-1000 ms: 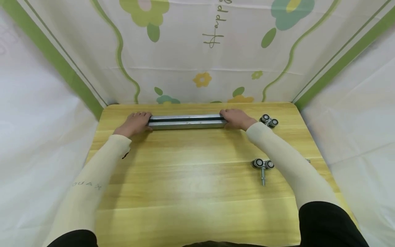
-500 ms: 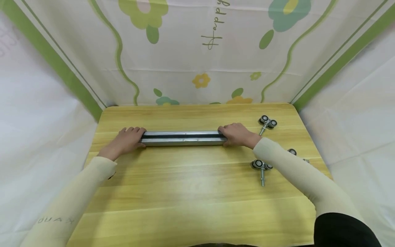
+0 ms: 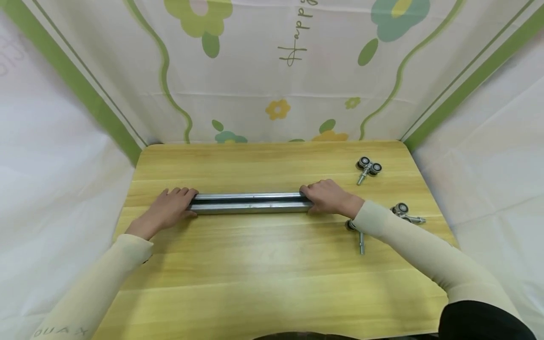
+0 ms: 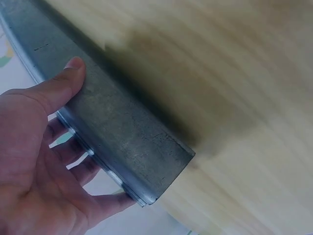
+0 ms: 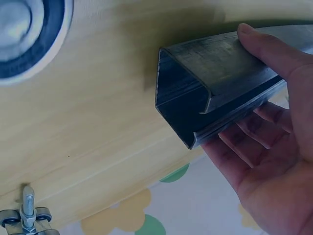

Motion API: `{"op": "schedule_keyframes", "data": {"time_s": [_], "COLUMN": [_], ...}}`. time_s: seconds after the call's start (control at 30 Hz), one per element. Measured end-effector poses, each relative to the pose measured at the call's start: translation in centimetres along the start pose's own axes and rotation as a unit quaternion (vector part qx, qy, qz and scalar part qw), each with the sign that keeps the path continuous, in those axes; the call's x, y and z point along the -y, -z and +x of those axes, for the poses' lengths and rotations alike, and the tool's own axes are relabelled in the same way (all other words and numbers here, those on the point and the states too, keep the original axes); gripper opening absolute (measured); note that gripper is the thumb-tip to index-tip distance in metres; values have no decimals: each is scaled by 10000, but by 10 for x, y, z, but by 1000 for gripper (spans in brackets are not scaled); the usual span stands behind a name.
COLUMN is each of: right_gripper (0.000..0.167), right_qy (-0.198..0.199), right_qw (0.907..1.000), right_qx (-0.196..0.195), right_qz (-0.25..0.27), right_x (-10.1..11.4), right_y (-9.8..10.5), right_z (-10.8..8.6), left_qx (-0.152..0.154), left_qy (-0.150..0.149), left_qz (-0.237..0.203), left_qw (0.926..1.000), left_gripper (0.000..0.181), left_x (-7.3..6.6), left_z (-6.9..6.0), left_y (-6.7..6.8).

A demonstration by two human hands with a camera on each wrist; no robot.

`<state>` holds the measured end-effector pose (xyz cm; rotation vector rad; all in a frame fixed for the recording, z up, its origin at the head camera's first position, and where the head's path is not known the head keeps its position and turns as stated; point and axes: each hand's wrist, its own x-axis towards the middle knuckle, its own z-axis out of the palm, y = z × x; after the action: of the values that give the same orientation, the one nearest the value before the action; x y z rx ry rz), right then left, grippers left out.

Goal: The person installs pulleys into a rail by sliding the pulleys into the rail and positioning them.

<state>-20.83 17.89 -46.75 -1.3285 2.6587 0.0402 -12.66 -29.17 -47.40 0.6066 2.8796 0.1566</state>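
At a wood-grained table (image 3: 263,278), left hand (image 3: 167,209) and right hand (image 3: 327,197) grip a slotted metal channel (image 3: 250,206)

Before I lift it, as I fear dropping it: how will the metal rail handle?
The metal rail looks stiff: its folded walls run straight. Its hollow end suggests less weight than a solid bar. Its smooth-looking faces may slip.

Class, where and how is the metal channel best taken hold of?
Probably at both ends of the metal channel, coming from above and pinching across its side walls: it is long and straight, runs crosswise, and its slot faces up.
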Motion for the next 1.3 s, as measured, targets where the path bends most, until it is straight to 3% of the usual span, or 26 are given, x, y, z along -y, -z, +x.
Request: {"op": "schedule_keyframes", "data": {"time_s": [0.43,0.7,0.97,1.3], "right_gripper": [59,61,68,61], "right_qy": [-70,-241,-73,-434], "right_qw": [9999,9996,9995,9964], "right_qx": [50,-61,-271,-587], "right_qz": [89,143,172,423], "right_x": [11,9,9,4], "right_y": [-11,-15,-26,-15], "right_z": [-4,-9,-18,-41], "left_qx": [-106,-227,-318,-486], "left_qy": [-67,-110,-78,-60], "left_qz": [46,-185,-472,-637], "left_qw": [9999,9995,9983,9968], "left_gripper": [58,63,64,65], "left_x": [-5,1,8,10], "left_z": [-12,-9,-12,-12], "left_y": [-3,-11,-20,-27]}}
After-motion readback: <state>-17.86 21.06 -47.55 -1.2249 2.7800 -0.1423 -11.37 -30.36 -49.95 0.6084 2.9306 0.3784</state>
